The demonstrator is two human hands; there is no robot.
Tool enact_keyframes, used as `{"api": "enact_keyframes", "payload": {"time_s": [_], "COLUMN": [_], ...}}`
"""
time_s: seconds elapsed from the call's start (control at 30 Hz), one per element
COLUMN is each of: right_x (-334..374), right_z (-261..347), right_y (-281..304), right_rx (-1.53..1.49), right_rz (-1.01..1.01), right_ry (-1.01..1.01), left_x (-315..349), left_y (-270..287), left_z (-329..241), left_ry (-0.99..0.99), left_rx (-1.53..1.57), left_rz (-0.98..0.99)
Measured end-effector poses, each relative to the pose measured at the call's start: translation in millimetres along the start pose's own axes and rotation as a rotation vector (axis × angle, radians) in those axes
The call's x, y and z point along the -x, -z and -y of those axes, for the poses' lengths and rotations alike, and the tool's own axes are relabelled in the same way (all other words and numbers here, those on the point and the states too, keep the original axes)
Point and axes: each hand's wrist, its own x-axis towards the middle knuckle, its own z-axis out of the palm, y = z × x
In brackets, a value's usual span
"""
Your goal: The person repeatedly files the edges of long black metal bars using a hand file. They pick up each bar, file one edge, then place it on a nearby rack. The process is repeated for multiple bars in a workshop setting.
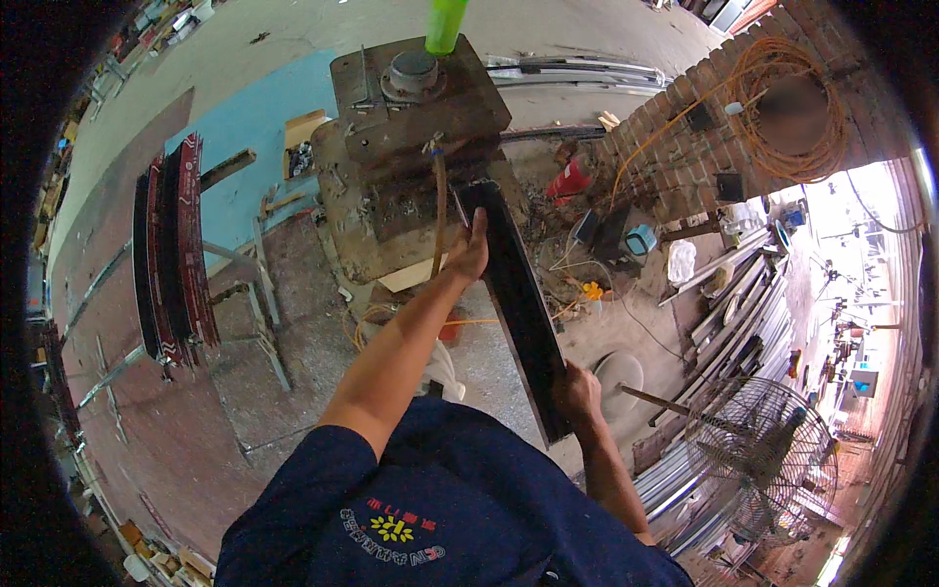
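Note:
A long black channel-shaped profile (523,303) slants across the middle in front of me, its far end by the heavy, worn metal machine (411,127). My left hand (469,252) grips the profile's left edge near that far end, thumb laid along it. Closer to my body, my right hand (579,393) is closed round the right edge at the near end. Some fingers of both hands are hidden by the profile. A brown hose or rod (439,205) hangs from the machine just left of my left hand.
Dark red and black profiles (176,254) lie stacked on a metal stand at left. A caged fan (758,455) stands at lower right, beside many long metal strips (734,323). An orange hose coil (794,108) hangs on the brick wall. A green bottle (445,27) tops the machine.

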Motion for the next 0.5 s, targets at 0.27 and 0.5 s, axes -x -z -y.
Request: {"api": "enact_keyframes", "payload": {"time_s": [0.27, 0.5], "right_x": [-14.5, -54.9], "right_z": [-33.8, -35.7], "right_y": [-41.1, -125.3], "right_rx": [-0.058, -0.231], "right_rz": [-0.007, 0.070], "right_ry": [0.072, -0.031], "left_x": [10.3, -14.0], "left_y": [0.9, -1.4], "left_z": [-10.1, 29.5], "left_ry": [0.008, -0.229], "left_rx": [-0.016, -0.078], "left_rz": [-0.020, -0.092]}}
